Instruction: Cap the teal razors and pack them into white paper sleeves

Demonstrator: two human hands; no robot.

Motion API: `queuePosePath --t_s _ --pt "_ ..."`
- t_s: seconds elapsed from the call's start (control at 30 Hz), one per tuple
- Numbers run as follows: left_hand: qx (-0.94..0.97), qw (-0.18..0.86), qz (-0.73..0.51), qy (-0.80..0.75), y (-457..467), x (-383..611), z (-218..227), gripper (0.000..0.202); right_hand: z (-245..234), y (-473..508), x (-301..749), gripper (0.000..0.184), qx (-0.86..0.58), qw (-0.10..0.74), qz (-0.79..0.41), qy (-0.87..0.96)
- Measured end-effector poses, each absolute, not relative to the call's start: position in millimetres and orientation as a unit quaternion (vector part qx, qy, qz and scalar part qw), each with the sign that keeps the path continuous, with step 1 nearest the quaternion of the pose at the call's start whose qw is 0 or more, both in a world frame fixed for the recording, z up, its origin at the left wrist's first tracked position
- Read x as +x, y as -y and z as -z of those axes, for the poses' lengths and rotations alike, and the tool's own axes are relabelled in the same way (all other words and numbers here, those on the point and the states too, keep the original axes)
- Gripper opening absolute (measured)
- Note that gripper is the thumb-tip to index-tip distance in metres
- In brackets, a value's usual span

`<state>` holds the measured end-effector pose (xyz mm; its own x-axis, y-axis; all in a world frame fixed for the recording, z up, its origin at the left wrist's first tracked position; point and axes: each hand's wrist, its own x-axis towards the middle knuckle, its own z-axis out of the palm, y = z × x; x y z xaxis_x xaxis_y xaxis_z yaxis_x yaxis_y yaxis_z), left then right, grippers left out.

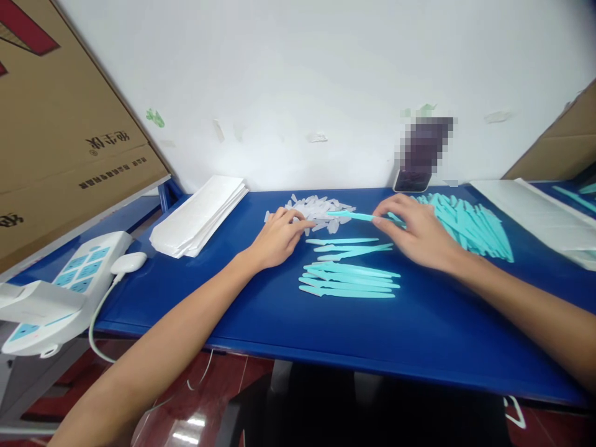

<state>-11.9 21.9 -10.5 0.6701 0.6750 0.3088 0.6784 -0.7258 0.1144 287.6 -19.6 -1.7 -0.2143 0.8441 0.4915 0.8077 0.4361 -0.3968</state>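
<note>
My right hand (414,230) pinches a turquoise eyebrow razor (351,215) by its handle end, and the razor's blade end points left over a heap of small translucent blade caps (321,208). At the near left edge of that heap is my left hand (279,239), its thumb and fingers drawn together; whatever is between the fingertips is too small to make out. Below the hands, several turquoise razors (349,282) lie roughly side by side on the blue table. Beside and partly behind my right hand rises a larger pile of razors (475,226).
White paper sleeves (200,214) are stacked at left, with more pale sheets (535,217) at right. A phone (414,177) leans on the wall. A white power strip (69,285) with a plugged-in cable is at far left, below a large cardboard box (69,124). The table's front edge (354,366) is near.
</note>
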Motion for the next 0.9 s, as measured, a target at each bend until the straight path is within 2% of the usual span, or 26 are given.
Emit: queuePosePath --t_s 0.1,0.27,0.4,0.5,0.6,0.67,0.73,0.9 --pt "-0.917 0.043 0.102 0.383 -25 -19 8 0.045 0 22 287 0.027 -0.513 0.345 -0.039 0.785" --pt "-0.919 0.067 0.105 0.373 -27 -25 4 0.033 -4 27 282 0.024 -0.491 0.394 -0.082 0.772" --pt "-0.916 0.036 0.177 0.357 -28 -27 4 0.025 -1 28 281 0.026 -0.479 0.337 -0.079 0.807" --pt "-0.866 -0.068 0.330 0.369 -26 -21 5 0.019 4 28 280 0.029 -0.493 0.284 -0.102 0.816" --pt "-0.757 -0.250 0.471 0.378 -23 -10 7 0.028 6 30 278 0.032 -0.494 0.266 -0.108 0.821" --pt "-0.699 -0.348 0.503 0.370 -21 -4 8 0.037 6 32 275 0.031 -0.488 0.265 -0.101 0.826" --pt "-0.662 -0.403 0.514 0.368 -19 0 9 0.037 6 33 274 0.030 -0.486 0.261 -0.103 0.828" --pt "-0.631 -0.446 0.513 0.374 -14 2 8 0.035 5 33 274 0.028 -0.486 0.268 -0.110 0.825"
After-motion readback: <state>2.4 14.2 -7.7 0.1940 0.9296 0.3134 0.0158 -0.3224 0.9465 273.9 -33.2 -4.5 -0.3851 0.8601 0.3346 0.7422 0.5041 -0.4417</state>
